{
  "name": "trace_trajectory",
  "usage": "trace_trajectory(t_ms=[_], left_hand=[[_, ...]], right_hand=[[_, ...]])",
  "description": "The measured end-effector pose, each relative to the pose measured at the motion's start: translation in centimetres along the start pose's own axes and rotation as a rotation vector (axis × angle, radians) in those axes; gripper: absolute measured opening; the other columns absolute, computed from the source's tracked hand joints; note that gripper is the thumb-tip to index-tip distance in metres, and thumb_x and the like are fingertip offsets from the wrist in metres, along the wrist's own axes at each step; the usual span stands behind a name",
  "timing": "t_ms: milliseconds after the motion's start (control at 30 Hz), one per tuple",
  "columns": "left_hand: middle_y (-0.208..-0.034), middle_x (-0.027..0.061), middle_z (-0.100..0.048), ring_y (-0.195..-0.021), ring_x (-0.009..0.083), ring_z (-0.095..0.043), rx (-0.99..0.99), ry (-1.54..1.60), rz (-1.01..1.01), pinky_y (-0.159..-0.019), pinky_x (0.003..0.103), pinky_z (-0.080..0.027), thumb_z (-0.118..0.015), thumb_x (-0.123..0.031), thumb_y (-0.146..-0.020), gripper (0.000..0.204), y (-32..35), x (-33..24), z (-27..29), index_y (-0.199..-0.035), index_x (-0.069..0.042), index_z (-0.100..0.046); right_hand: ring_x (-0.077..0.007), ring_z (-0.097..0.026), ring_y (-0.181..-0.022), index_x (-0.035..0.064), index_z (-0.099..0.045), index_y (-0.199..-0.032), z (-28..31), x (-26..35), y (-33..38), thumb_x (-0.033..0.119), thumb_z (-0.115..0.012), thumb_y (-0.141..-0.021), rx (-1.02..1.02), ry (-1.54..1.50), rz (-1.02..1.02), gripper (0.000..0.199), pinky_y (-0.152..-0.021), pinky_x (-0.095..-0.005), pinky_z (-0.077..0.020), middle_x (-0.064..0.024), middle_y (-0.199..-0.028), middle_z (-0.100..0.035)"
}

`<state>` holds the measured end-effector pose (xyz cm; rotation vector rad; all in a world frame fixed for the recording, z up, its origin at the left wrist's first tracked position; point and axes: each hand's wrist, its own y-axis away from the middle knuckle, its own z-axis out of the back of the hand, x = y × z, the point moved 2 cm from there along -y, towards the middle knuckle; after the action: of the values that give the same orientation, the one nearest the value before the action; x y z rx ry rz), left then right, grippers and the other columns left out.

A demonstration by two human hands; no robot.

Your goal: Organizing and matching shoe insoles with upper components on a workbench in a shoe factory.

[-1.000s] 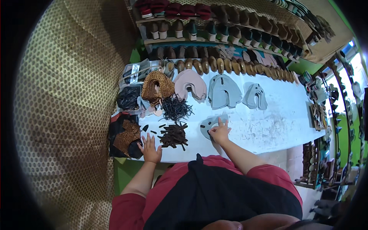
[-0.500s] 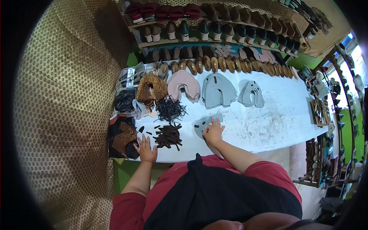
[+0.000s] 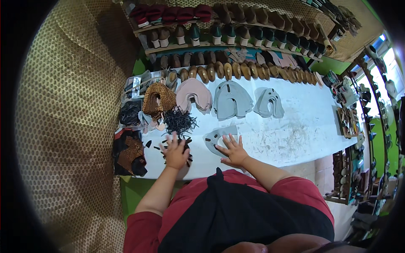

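Grey leather cut-out [image 3: 218, 138] lies flat at the near edge of the white counter [image 3: 295, 130], under your right hand [image 3: 233, 152]. Compared with a second ago, that hand sits in much the same place, palm down, fingers [image 3: 223, 141] spread across the piece's right part; it holds the piece down, not gripping it.

Your left hand [image 3: 175, 152] has moved: a second ago it rested at the counter's near edge, left of the dark brown strips [image 3: 182, 142]; now it lies on top of that pile, fingers splayed and flat. Whether a strip is caught beneath them cannot be told.

Judgement: the work has shifted from steadying to fetching a strip for the grey piece.

Relative position: pile directly under the left fingers, touching; grey cut-out just beside it to the right, partly under the right fingers. Black tangled laces [image 3: 179, 122] lie just beyond the pile.
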<state>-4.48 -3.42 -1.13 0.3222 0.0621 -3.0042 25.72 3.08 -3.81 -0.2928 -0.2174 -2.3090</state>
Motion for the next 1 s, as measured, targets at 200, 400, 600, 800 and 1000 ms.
trace_trajectory(t_ms=[200, 400, 600, 800, 1000], left_hand=[[-0.165, 0.0217, -0.012, -0.151, 0.0487, 0.005, 0.201, 0.099, -0.043, -0.109, 0.076, -0.001, -0.074, -0.049, -0.078, 0.044, -4.8, -8.5, -0.5, -0.109, -0.018, -0.075], [-0.164, 0.0228, -0.015, -0.15, 0.0506, 0.006, 0.252, 0.13, 0.037, -0.107, 0.079, 0.0, -0.079, -0.043, -0.072, 0.03, -6.4, -8.5, -4.1, -0.089, -0.018, -0.08], [-0.164, 0.0155, -0.021, -0.151, 0.0468, 0.001, 0.215, 0.234, -0.046, -0.104, 0.081, -0.002, -0.082, -0.034, -0.071, 0.02, -6.7, -8.7, -5.6, -0.082, -0.017, -0.079], [-0.161, 0.0087, -0.033, -0.152, 0.0405, -0.008, 0.202, 0.305, -0.12, -0.106, 0.079, -0.002, -0.08, -0.031, -0.072, 0.018, -5.4, -9.0, -6.4, -0.086, -0.021, -0.08], [-0.162, 0.0111, -0.03, -0.151, 0.0445, -0.007, 0.188, 0.287, -0.144, -0.106, 0.079, -0.001, -0.079, -0.031, -0.072, 0.017, -5.3, -9.0, -5.9, -0.084, -0.019, -0.08]], right_hand=[[-0.0446, -0.004, -0.152, 0.0371, -0.038, -0.152, 0.0, 0.1, -0.4, 0.06, -0.053, -0.09, 0.108, 0.028, -0.011, 0.067, -0.11, -0.0772, -0.0042, -0.0165, -0.165, -0.015], [-0.0418, -0.001, -0.153, 0.0343, -0.04, -0.151, 0.2, 0.2, -1.3, 0.059, -0.048, -0.094, 0.141, 0.023, -0.007, 0.063, -0.112, -0.0747, -0.0012, -0.0114, -0.166, -0.014], [-0.0393, -0.001, -0.153, 0.0312, -0.048, -0.147, 1.1, 1.0, -2.1, 0.057, -0.05, -0.094, 0.158, 0.013, -0.008, 0.059, -0.112, -0.0751, -0.0016, -0.0064, -0.166, -0.015], [-0.0348, -0.003, -0.154, 0.0293, -0.052, -0.144, 1.4, 1.2, -1.8, 0.054, -0.051, -0.095, 0.175, 0.028, -0.028, 0.055, -0.112, -0.0756, -0.0033, -0.0034, -0.167, -0.014], [-0.0386, -0.006, -0.153, 0.0271, -0.058, -0.138, 0.9, 1.1, -2.1, 0.051, -0.057, -0.092, 0.086, 0.066, 0.001, 0.051, -0.108, -0.0788, -0.0081, -0.0081, -0.165, -0.017]])
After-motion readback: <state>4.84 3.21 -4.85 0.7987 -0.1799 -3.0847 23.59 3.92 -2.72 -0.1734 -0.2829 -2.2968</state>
